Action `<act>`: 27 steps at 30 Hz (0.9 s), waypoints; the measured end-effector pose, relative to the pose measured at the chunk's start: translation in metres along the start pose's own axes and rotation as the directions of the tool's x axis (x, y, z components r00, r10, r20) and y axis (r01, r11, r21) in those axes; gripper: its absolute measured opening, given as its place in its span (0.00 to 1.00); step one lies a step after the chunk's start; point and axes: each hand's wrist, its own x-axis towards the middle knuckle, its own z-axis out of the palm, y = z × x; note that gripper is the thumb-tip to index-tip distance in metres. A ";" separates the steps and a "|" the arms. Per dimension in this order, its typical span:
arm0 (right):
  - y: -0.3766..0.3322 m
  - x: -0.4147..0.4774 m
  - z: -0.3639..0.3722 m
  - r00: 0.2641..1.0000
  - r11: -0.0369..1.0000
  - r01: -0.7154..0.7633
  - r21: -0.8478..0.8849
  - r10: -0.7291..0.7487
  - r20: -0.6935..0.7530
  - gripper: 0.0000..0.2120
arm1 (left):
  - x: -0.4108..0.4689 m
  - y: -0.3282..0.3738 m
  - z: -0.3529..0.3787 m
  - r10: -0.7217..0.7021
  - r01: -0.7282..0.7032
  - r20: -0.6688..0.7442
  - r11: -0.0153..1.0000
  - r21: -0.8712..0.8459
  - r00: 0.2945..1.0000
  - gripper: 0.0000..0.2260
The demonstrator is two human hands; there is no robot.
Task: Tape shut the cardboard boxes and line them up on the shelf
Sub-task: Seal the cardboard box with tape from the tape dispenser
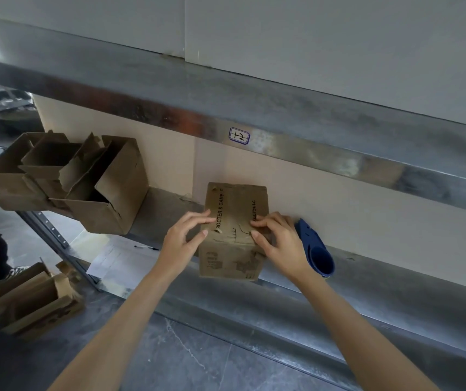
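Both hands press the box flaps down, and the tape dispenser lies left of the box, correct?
No. The head view shows the tape dispenser right of the box, on the shelf. The left hand and right hand do press its flaps down.

Layout of the shelf (381, 280). A closed box (237, 201) stands at centre, at the near edge, with the left hand (182, 238) and right hand (279, 241) resting on its top. A tape dispenser (315, 249) lies just right of it. Open boxes (107, 198) sit far left. A sheet of paper (118, 258) lies between them, with a pen (146, 247) at its far edge. Another open box (37, 303) sits on the floor, near left.
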 end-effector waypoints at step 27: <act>0.008 -0.001 -0.036 0.955 0.995 0.021 0.095 -0.048 0.293 0.18 | -0.001 0.001 -0.008 -0.016 0.033 0.121 0.989 -0.141 0.993 0.22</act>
